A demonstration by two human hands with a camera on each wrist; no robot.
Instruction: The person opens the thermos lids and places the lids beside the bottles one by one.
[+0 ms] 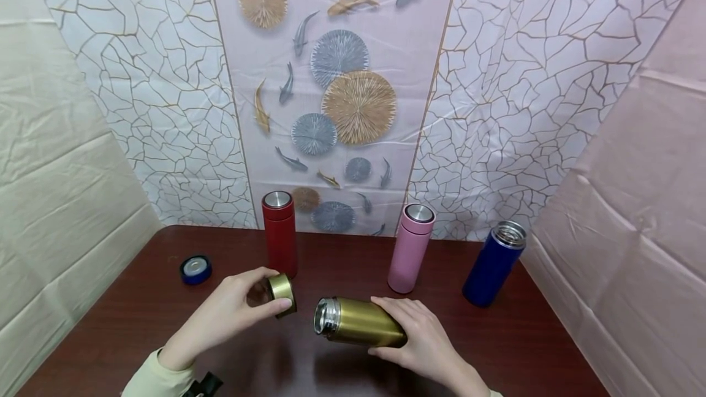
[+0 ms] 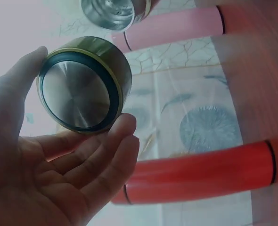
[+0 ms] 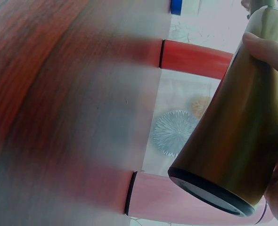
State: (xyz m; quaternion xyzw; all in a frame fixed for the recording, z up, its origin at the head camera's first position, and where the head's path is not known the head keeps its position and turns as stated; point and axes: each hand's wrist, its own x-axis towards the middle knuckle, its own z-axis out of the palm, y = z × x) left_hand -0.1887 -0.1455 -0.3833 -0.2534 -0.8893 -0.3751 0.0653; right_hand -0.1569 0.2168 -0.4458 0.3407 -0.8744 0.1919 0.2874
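Note:
A gold thermos bottle (image 1: pixel 366 322) without its lid lies nearly level above the table, its steel mouth facing left. My right hand (image 1: pixel 421 339) grips it near its base; the black-rimmed bottom shows in the right wrist view. Between thumb and fingers, my left hand (image 1: pixel 228 311) pinches the matching gold lid (image 1: pixel 282 294), apart from the bottle's mouth. In the left wrist view the lid's round steel top (image 2: pixel 77 94) faces the camera. Behind the left hand stands a red thermos (image 1: pixel 280 238) with its lid on.
A pink thermos (image 1: pixel 409 253), lid on, stands behind the right hand. Farther right is a blue thermos (image 1: pixel 488 269) with an uncovered steel mouth. A blue lid (image 1: pixel 195 269) lies at the left on the dark red wooden table (image 1: pixel 149 311). Patterned cloth (image 1: pixel 331 97) hangs behind.

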